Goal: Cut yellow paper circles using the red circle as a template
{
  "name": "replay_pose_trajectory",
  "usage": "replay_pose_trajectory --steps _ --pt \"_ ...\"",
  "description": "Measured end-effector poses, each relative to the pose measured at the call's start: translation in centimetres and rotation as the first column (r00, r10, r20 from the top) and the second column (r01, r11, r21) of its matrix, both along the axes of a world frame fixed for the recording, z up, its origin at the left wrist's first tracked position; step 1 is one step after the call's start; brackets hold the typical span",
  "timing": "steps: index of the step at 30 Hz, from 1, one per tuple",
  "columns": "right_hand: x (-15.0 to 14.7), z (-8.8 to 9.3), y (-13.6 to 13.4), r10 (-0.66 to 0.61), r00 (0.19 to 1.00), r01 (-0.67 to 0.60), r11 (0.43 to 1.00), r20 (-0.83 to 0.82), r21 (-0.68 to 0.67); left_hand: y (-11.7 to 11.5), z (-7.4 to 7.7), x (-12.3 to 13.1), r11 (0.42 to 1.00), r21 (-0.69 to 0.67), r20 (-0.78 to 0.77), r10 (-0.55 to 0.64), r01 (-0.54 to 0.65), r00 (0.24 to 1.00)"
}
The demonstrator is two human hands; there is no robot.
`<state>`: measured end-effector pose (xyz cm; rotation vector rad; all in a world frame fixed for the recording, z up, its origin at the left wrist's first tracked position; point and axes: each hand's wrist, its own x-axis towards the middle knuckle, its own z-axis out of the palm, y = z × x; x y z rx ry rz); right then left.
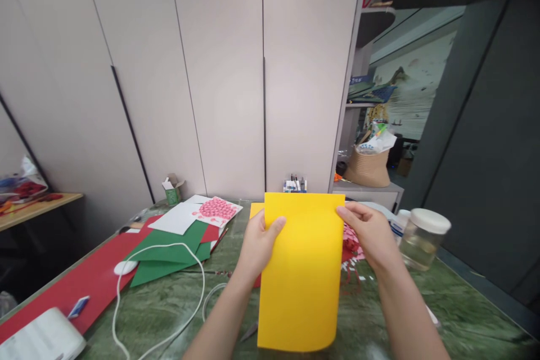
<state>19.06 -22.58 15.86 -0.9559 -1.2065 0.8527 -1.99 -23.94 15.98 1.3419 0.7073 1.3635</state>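
Observation:
A yellow sheet of paper [301, 275] is held upright above the green marble table [169, 309], its lower end curling toward me. My left hand [257, 244] grips the sheet's upper left edge, thumb on the front. My right hand [367, 233] pinches the upper right edge. Both hands are closed on the paper. Behind the sheet lie red paper scraps [352, 250], partly hidden.
Green sheets [169, 253], red sheets [80, 287] and white sheets [175, 217] lie at the left, with a white cable [185, 287] and a pink-dotted card [216, 209]. A lidded glass jar [422, 239] stands right. A pen holder [295, 184] sits by the wall; a woven basket [371, 166] sits beyond.

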Motion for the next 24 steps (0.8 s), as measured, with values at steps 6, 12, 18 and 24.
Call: replay_pose_trajectory --steps 6,12,18,24 --pt "-0.1 -0.8 0.8 -0.081 0.997 0.082 0.996 -0.016 0.043 0.0 0.0 -0.1 1.000 0.002 0.005 -0.008 0.008 1.000" --pt "-0.1 -1.1 1.2 -0.097 0.995 0.098 0.994 -0.021 0.057 -0.2 0.0 0.0 1.000 0.016 -0.003 -0.021 0.021 1.000" --pt "-0.1 -1.4 1.3 -0.083 0.994 0.085 0.996 -0.066 0.036 -0.3 0.2 0.0 1.000 0.011 -0.017 -0.013 0.013 1.000" --pt "0.1 -0.7 0.9 0.037 0.999 -0.037 0.999 -0.017 -0.004 0.0 0.3 -0.2 1.000 0.017 -0.032 0.016 -0.015 0.999"
